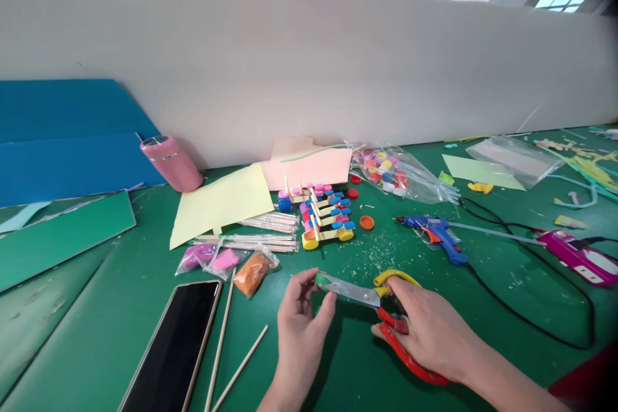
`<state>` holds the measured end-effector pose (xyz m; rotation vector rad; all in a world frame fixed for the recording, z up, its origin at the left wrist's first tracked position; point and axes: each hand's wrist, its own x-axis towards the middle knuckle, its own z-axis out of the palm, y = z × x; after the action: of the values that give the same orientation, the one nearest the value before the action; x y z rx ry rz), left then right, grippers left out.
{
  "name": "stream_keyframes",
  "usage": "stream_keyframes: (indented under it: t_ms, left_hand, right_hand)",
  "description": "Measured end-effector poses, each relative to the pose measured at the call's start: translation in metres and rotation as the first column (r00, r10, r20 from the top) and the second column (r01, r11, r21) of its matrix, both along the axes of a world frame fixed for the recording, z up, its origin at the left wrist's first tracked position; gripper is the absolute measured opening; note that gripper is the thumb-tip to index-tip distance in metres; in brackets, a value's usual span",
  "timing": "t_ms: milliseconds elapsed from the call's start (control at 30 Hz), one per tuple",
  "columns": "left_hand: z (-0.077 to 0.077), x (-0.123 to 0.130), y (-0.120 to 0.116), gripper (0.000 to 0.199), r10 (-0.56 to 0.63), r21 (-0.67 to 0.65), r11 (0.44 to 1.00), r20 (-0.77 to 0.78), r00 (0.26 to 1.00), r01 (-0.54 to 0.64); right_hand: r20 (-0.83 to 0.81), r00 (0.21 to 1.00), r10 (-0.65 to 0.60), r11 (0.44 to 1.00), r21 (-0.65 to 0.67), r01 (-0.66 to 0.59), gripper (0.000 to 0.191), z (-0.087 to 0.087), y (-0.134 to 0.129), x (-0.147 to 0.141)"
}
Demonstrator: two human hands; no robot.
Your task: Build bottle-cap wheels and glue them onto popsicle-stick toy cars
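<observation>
Scissors [369,297] with one yellow and one red handle are held above the green desk [106,309], to the right of the smartphone [171,347]. The right hand [425,322] has its fingers wrapped around the handles. The left hand [302,325], nearer the smartphone, curves its index finger and thumb narrowly around the blade tip; something green [322,279] shows there, too small to identify, and I cannot tell whether these fingers grip it, the blade or neither.

Two wooden sticks [240,368] lie just right of the smartphone. Near its far end are a purple clay packet [197,256], a pink clay packet [224,260] and an orange clay packet [252,272]. Farther beyond the smartphone come a pale yellow sheet [224,203] and a pink tumbler [172,164]. Beyond it to the right are bottle-cap assemblies [328,215], a loose orange bottle cap [367,223] and a clear bag of bottle caps [386,170]. A blue glue gun [437,228] lies well right of the smartphone.
</observation>
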<state>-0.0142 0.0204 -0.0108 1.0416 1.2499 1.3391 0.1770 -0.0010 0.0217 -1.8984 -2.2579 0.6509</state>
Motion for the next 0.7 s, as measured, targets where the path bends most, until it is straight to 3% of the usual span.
stream_keyframes:
  t_ms: [367, 567, 700]
  left_hand:
    - [0.0001, 0.0011, -0.0012, 0.029, -0.032, -0.038, 0.999, 0.102, 0.994, 0.036]
    - [0.0047, 0.0028, -0.0003, 0.025, -0.096, -0.064, 0.991, 0.281, 0.955, 0.118]
    - [0.0078, 0.0036, -0.0017, 0.029, -0.044, -0.098, 0.992, 0.303, 0.952, 0.077]
  right_hand:
    - [-0.141, 0.99, -0.018, 0.994, -0.105, 0.004, 0.029, 0.0017, -0.0049, -0.0025]
    - [-0.11, 0.993, -0.033, 0.994, -0.106, 0.022, 0.031, -0.0014, -0.0049, 0.0004]
    - [-0.099, 0.995, -0.008, 0.996, -0.088, -0.001, 0.03, -0.0029, -0.0043, 0.0031]
